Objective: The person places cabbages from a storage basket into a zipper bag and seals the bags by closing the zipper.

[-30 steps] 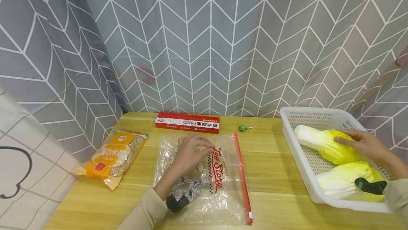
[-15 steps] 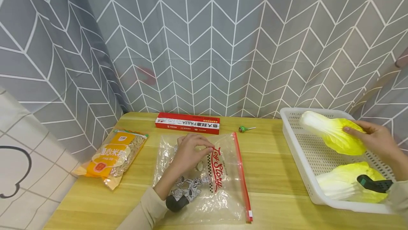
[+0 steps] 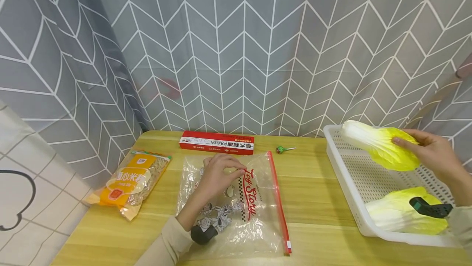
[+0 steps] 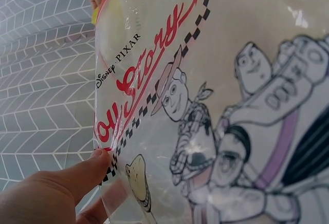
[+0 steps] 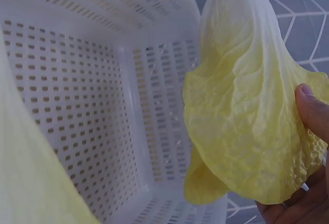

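Observation:
My right hand (image 3: 435, 151) grips a napa cabbage (image 3: 380, 145) by its yellow leafy end, the white stem end pointing left, raised over the white basket (image 3: 344, 194). Up close in the right wrist view, the thumb lies on the cabbage's (image 5: 241, 100) crinkled leaf and the fingers go behind it. A second cabbage (image 3: 396, 212) lies in the basket's near part. My left hand (image 3: 221, 178) pinches the upper film of a clear zip bag (image 3: 263, 233) with a red zip edge and Toy Story print. In the left wrist view, thumb and finger pinch the bag (image 4: 164, 44) by the red lettering.
A red pasta box (image 3: 216, 143) lies at the table's back edge, behind the bag. Right of it is a green-wrapped lollipop (image 3: 282, 149). An orange and clear food packet (image 3: 130, 182) lies at the left. Patterned grey curtains (image 3: 228, 53) hang behind the table (image 3: 313, 208).
My right hand has lifted the cabbage from the basket floor, first drawing it right, then up and slightly left. My left hand keeps its pinch on the bag, nearly still.

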The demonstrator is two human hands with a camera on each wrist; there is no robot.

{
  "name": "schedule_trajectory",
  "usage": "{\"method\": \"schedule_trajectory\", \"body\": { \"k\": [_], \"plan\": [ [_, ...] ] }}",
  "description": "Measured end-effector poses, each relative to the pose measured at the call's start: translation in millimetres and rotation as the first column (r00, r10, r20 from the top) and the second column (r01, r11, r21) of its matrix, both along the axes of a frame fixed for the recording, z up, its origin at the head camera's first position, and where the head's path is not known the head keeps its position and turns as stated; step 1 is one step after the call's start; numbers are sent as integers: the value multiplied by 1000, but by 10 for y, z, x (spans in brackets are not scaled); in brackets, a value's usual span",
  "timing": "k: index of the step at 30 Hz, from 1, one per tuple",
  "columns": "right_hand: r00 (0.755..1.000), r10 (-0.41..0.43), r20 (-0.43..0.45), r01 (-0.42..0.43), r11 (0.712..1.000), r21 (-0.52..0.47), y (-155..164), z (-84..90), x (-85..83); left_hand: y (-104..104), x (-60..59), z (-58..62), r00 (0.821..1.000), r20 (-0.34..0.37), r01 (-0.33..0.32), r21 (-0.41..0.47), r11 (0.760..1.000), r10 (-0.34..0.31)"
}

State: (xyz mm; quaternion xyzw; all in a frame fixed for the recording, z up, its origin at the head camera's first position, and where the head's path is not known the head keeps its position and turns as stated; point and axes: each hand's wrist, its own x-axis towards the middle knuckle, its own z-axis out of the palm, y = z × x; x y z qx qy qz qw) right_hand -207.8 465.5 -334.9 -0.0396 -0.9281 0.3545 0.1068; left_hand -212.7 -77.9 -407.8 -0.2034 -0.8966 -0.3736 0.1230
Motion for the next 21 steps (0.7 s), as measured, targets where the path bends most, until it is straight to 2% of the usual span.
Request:
{"method": "schedule_trajectory", "body": {
  "k": [7, 14, 21],
  "plan": [
    [997, 55, -49, -55, 998, 1, -252, 116, -10, -21, -13, 9, 1000, -5, 2, 14, 1000, -2],
    [980, 177, -94, -185, 980, -77, -487, 180, -52, -50, -11, 38, 1000, -7, -8, 41, 999, 8],
    [969, 200, -144, -214, 972, -94, -794, 175, -92, -72, -18, 60, 1000, -5, -13, 53, 998, 14]
  ]
}}
